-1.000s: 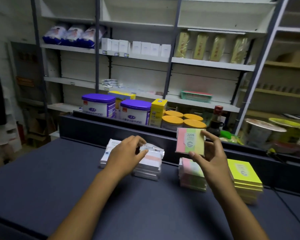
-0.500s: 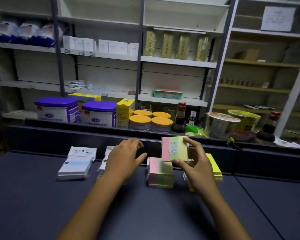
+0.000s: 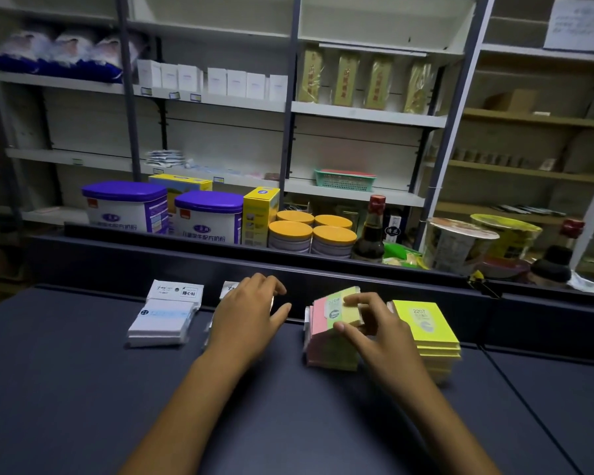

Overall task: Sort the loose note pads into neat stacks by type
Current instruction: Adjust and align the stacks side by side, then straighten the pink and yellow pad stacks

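Dark counter (image 3: 83,389) fronts stocked shop shelves. At centre frame our right hand (image 3: 374,334) pinches a pink-green-yellow pad (image 3: 336,308), tilted, its lower edge meeting the matching multicolour stack (image 3: 330,351). We judge this the placing step; next, lay it flat and square the edges. Yellow stack (image 3: 426,327) sits just right. Our left hand (image 3: 251,317), fingers spread, covers a white pile; whether it grips, we cannot tell. White stack (image 3: 165,317) lies left.

We're in a small shop, at the counter side. Metal shelving (image 3: 367,113) behind carries stock in rows with price tags (image 3: 174,95) on the shelf edges: white boxes (image 3: 216,80), gold packets (image 3: 343,78), blue-and-white bags (image 3: 59,54). Closer to us: purple-lidded tins (image 3: 208,216), orange-lidded tubs (image 3: 290,234), a sauce bottle (image 3: 371,231), cup noodles (image 3: 456,243). Dark desk (image 3: 83,389) in front.
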